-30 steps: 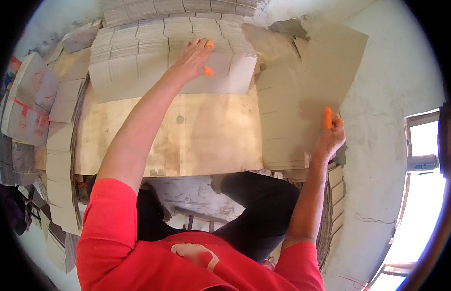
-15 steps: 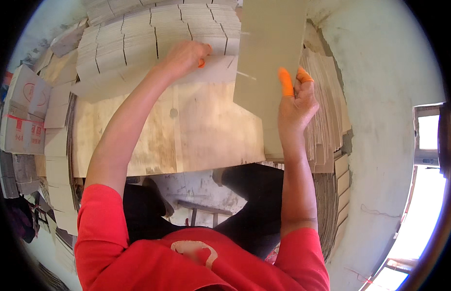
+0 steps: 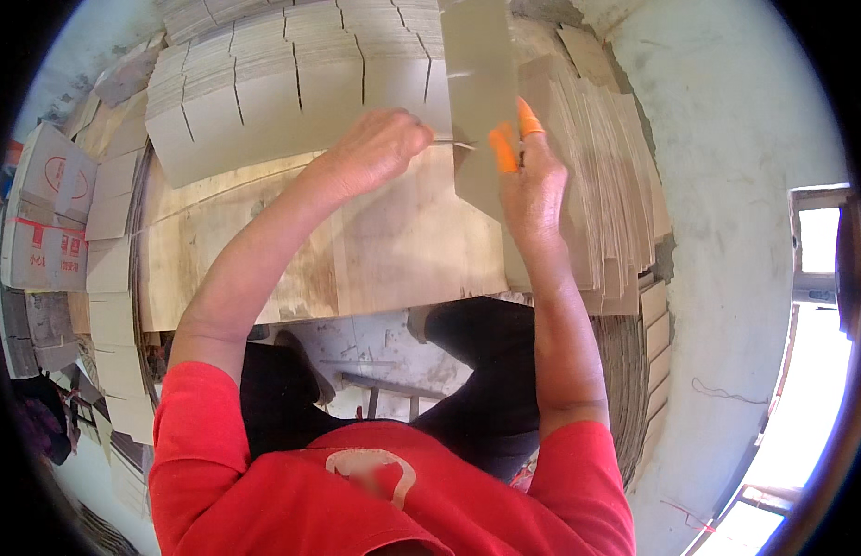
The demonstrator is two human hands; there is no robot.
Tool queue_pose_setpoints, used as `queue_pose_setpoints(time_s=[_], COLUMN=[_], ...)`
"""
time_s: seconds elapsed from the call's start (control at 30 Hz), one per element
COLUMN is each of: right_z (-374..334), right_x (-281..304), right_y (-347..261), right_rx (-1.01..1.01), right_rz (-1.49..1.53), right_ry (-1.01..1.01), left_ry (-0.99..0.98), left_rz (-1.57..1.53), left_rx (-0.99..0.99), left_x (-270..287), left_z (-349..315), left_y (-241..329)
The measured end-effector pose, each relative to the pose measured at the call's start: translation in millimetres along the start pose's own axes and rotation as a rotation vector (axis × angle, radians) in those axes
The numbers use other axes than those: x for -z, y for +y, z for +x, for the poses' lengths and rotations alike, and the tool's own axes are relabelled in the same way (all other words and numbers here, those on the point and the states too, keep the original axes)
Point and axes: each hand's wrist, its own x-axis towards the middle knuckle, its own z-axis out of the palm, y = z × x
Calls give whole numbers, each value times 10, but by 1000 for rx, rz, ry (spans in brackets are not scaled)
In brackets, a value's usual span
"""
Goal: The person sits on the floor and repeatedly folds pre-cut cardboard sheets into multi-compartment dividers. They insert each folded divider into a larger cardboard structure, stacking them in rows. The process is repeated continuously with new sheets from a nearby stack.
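Left fingers (image 3: 414, 137) curl in while right fingers (image 3: 503, 150) point forward.

Cardboard row (image 3: 328, 85) on the board's (image 3: 412, 241) far side — sheet pile (image 3: 592, 185) to its right, box (image 3: 49, 208) at far left

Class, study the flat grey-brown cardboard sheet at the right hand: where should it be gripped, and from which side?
Pinch the flat grey-brown cardboard sheet by its long right edge, probably best coming from the right. It is thin enough to pinch across its thickness, and that edge lies at the right hand, while its left edge faces the left hand.
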Motion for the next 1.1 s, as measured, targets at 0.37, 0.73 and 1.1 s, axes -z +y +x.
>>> queue_pose_setpoints(time_s=[0.37, 0.73, 1.1], right_z=[-237, -349, -299], right_x=[-173, -148, -163], right_y=[200, 146, 130], right_rx=[-53, -68, -81], right_rz=[-72, 132, 131], right_ry=[-341, -116, -112], left_ry=[-29, -20, 124], left_rz=[-225, 214, 164], left_rx=[-44, 375, 222], left_x=[126, 81, -273], left_z=[-171, 388, 492], left_y=[458, -714, -1253])
